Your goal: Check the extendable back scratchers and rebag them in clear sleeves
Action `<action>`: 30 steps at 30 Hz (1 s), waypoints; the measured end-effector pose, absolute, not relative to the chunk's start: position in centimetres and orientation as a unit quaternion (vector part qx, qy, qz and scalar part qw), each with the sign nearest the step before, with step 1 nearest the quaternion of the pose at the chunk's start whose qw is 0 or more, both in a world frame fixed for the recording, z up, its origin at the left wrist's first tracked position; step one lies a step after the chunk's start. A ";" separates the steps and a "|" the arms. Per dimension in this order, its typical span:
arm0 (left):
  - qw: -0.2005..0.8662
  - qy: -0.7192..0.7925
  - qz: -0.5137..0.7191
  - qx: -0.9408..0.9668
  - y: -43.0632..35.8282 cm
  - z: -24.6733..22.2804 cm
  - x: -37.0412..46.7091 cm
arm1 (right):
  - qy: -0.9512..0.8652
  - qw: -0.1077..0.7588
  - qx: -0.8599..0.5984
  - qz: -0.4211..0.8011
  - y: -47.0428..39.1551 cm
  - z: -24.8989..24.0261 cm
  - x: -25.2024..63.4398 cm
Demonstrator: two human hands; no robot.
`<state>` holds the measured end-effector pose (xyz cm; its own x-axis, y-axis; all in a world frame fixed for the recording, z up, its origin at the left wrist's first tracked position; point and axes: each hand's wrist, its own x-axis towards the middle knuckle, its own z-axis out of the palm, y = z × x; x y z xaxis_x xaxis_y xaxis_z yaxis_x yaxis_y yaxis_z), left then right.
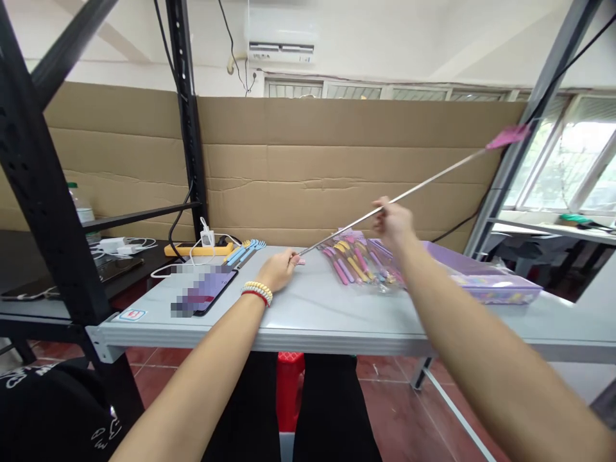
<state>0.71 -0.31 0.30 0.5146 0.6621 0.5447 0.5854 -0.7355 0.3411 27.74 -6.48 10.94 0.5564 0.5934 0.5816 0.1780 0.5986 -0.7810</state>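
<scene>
A telescopic back scratcher [433, 178] with a thin metal rod and a pink head is stretched out, slanting up to the right. My left hand [279, 272], with beaded bracelets at its wrist, is closed around the lower end, just above the table [308, 314]. Further up the rod, my right hand [393, 224] pinches it with closed fingers. The pink head reaches the right-hand shelf post. Below the rod lies a clear bag of colourful back scratchers [353, 256]. Several blue, yellow and dark claw-headed scratchers [245, 252] lie beyond my left hand.
A phone [212, 292] lies at the table's left, near a yellow power strip [185, 249] with a white charger. On the right stand a purple box [447, 260] and a lidded patterned box [500, 292]. Black metal posts [190, 128] and a cardboard panel [337, 160] bound the table.
</scene>
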 end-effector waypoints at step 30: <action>0.131 0.295 0.339 0.884 0.2 0.3 1.0 | -0.643 0.584 -0.436 0.236 -2.3 0.4 16.2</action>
<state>1.01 0.19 0.26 0.5963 0.6109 0.5208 0.4329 -0.7910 0.4323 16.21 -2.33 0.45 0.0622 0.8367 0.5441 0.2849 0.5075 -0.8132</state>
